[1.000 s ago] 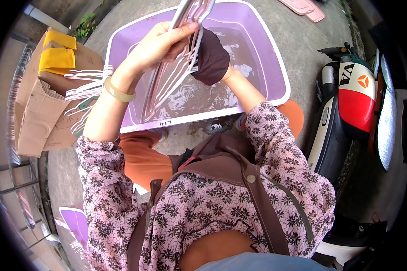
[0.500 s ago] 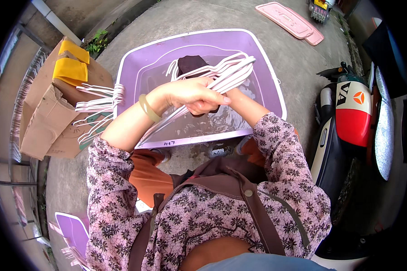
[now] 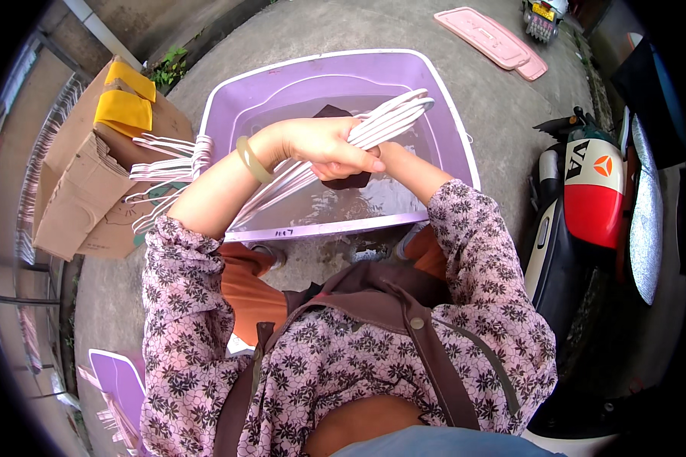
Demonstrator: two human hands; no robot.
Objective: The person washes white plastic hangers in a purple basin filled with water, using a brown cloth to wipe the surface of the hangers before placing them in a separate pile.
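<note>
The left hand [image 3: 324, 145] clenches a bundle of slim, smooth white clothes hangers [image 3: 392, 119], slanting over the rectangular purple tub [image 3: 274, 99] from its near left corner toward its right side. The right hand [image 3: 389, 156] reaches in over the tub's near rim, mostly behind the left; I can't tell how its fingers are set. A soft dark brown cloth [image 3: 348, 182] bunches beside it, above the tub's murky, rippled water [image 3: 335, 204].

A second ago that bundle stood up toward the tub's far rim and the cloth showed broadly; now the hangers lie lower and the left hand covers much of it.

More hangers [image 3: 200, 156] straddle the tub's left rim. There's a short dark handwritten mark on its near rim, and right of the tub, bold lettering and an orange emblem on a red-and-cream scooter [image 3: 593, 206].
</note>
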